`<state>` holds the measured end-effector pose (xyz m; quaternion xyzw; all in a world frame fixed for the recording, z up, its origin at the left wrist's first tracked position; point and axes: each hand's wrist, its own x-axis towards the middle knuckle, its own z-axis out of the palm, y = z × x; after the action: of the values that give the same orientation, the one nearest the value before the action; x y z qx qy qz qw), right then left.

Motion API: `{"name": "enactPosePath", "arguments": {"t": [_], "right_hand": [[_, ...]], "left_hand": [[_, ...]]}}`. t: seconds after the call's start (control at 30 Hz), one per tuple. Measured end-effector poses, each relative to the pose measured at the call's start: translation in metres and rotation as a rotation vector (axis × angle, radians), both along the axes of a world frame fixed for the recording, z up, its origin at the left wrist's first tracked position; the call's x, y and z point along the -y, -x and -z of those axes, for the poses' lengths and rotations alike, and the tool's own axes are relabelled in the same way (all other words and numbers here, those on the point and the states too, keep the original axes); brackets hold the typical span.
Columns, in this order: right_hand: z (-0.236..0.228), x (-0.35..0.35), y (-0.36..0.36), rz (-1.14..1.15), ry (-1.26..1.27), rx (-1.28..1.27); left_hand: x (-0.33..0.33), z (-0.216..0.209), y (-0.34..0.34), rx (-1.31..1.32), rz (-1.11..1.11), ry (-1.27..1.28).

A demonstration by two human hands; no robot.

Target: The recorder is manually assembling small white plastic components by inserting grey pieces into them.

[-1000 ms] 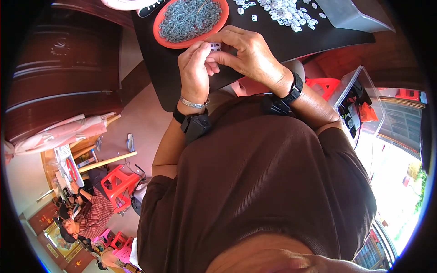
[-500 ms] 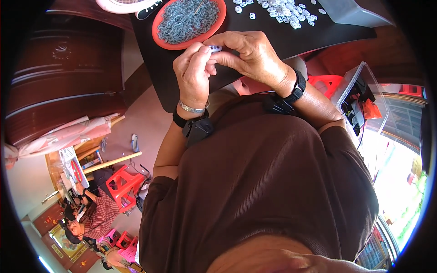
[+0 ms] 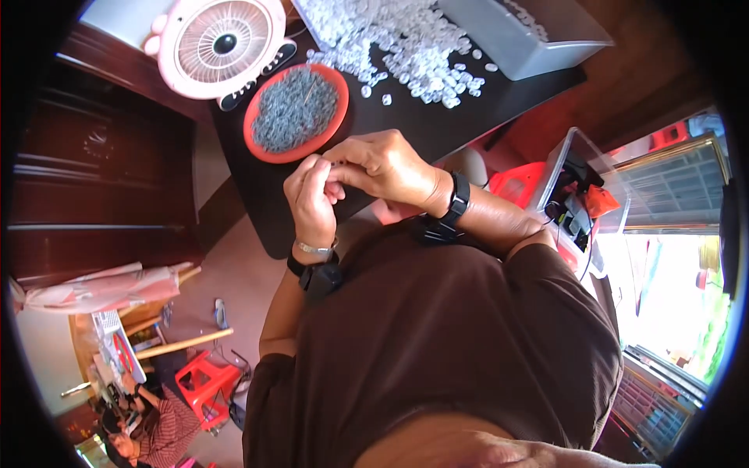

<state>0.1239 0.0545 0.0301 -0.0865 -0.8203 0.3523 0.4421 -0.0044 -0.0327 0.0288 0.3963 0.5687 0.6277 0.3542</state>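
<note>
My left hand [image 3: 311, 204] and my right hand [image 3: 396, 168] meet over the near edge of the black table. Pinched between their fingertips is a small white plastic piece with dark holes [image 3: 336, 164], mostly covered by the fingers. Both hands are closed on it. Just beyond them sits an orange-red dish [image 3: 285, 157] filled with small grey metal-looking parts [image 3: 290, 109], too fine to name. A heap of similar small white plastic pieces [image 3: 433, 66] spreads over the table to the right of the dish.
A pink fan [image 3: 224, 43] stands at the far left. To the right of the heap lies a grey bin [image 3: 538, 58]. By my right elbow a clear plastic box [image 3: 573, 156] holds dark items, near a red stool [image 3: 519, 181]. Another person [image 3: 168, 429] sits at lower left.
My view has tilted, so the table, dish and hands appear lower and more of the white heap and the fan shows. Both hands keep pinching the white piece, which the fingers now cover more.
</note>
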Motion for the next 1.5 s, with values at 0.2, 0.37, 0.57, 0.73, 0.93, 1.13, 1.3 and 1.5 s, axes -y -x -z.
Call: {"name": "enactPosePath", "arguments": {"t": [0.2, 0.37, 0.57, 0.73, 0.93, 1.13, 1.3, 1.5], "right_hand": [[-0.037, -0.048, -0.035, 0.301, -0.31, 0.033], [-0.118, -0.148, -0.099, 0.971, -0.586, 0.041], [-0.088, -0.161, -0.101, 0.844, -0.44, 0.114], [-0.003, -0.159, -0.077, 0.398, -0.237, 0.584], [0.016, -0.127, -0.036, 0.304, -0.221, 0.687], [0.025, -0.131, -0.009, 0.339, -0.377, 0.818], [0.028, -0.136, -0.01, 0.38, -0.415, 0.834], [0.004, -0.102, -0.008, 0.243, -0.057, 0.613]], "left_hand": [[0.006, 0.005, 0.013, 0.089, 0.02, -0.01], [0.02, 0.017, 0.032, 0.039, -0.077, -0.005], [0.027, 0.032, 0.036, 0.034, -0.138, -0.073], [0.028, 0.035, 0.036, -0.032, -0.105, -0.092], [0.029, 0.032, 0.029, -0.087, -0.105, -0.103], [0.029, 0.034, 0.033, -0.077, -0.121, -0.107], [0.03, 0.03, 0.031, -0.071, -0.091, -0.119], [0.032, 0.032, 0.033, -0.074, -0.105, -0.119]]}}
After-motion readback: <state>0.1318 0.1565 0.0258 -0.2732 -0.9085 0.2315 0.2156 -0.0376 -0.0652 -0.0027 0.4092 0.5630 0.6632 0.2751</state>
